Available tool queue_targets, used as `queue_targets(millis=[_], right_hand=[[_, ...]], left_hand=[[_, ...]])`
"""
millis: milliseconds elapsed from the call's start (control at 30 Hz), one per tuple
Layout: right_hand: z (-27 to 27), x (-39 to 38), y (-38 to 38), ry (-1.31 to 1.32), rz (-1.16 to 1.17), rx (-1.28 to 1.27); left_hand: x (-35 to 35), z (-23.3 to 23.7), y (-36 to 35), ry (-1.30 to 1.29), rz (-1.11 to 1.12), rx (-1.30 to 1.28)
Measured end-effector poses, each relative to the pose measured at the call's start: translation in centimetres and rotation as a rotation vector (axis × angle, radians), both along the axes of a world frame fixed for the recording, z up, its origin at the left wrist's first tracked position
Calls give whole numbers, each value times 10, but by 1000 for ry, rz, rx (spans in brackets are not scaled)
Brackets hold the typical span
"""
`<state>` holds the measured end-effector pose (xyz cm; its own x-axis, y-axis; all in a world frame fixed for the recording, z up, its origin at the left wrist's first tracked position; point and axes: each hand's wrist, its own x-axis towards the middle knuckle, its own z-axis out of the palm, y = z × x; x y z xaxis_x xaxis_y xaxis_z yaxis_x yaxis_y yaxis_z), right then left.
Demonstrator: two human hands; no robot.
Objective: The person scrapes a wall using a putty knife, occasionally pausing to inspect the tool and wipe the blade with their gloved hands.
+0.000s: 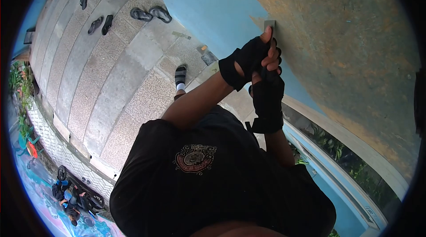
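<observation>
A flat scraper [270, 23] rests its grey blade against the wall, right where blue paint meets a bare brownish patch. My left hand [256, 55], in a black fingerless glove, is closed around it, the thumb laid along the blade and the fingers curled at its side. Just below, my right hand [269, 97], gloved the same way, is closed at the lower end of the scraper, which the fingers mostly hide. The wall's scraped, mottled patch [346, 50] spreads to the right of both hands; blue paint [199, 11] covers the part to their left.
Several sandals [160, 14] lie scattered on the tiled floor [133, 99]. My sandalled foot [180, 76] stands near the wall's base. A ledge with a blue frame [328, 166] and plants runs at lower right. A motorbike [84, 197] and a person [71, 210] are far lower left.
</observation>
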<state>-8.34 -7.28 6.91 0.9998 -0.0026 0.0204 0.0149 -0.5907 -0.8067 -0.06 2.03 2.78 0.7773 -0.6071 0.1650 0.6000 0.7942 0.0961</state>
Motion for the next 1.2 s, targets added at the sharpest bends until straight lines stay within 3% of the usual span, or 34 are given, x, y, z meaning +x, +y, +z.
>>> queue_targets(millis=[100, 200, 267, 300, 367, 500, 600, 767, 867, 900, 1067, 1133, 1200], right_hand=[[2, 2, 1, -91, -5, -28], [5, -6, 5, 156, -84, 91], [7, -8, -1, 67, -34, -96], [7, -2, 0, 51, -38, -98], [3, 4, 4, -223, 30, -127], [-5, 15, 8, -331, 100, -175], [3, -2, 1, -27, -30, 12], [9, -2, 11, 117, -100, 5], [5, -3, 4, -39, -62, -126], [4, 1, 3, -13, -37, -32], [7, -3, 8, 58, -70, -51], [3, -4, 7, -75, -48, -126], [1, 0, 16, 23, -101, -27]], left_hand=[[1, 5, -1, 12, -13, 16], [1, 0, 3, 2, -9, 48], [-2, 5, -2, 5, -17, 61], [-4, 7, -4, -18, -26, 85], [4, 5, -1, -41, -42, 109], [5, 0, 2, 0, 2, 25], [3, 6, 2, -3, -20, 97], [-3, -1, 0, -4, -38, 9], [3, 5, 0, -32, -40, 52], [5, 4, 3, -15, -19, 47], [-3, 3, 0, -8, -65, 57], [1, 7, 3, -4, -63, 68], [5, -2, 8, 18, -39, 36]])
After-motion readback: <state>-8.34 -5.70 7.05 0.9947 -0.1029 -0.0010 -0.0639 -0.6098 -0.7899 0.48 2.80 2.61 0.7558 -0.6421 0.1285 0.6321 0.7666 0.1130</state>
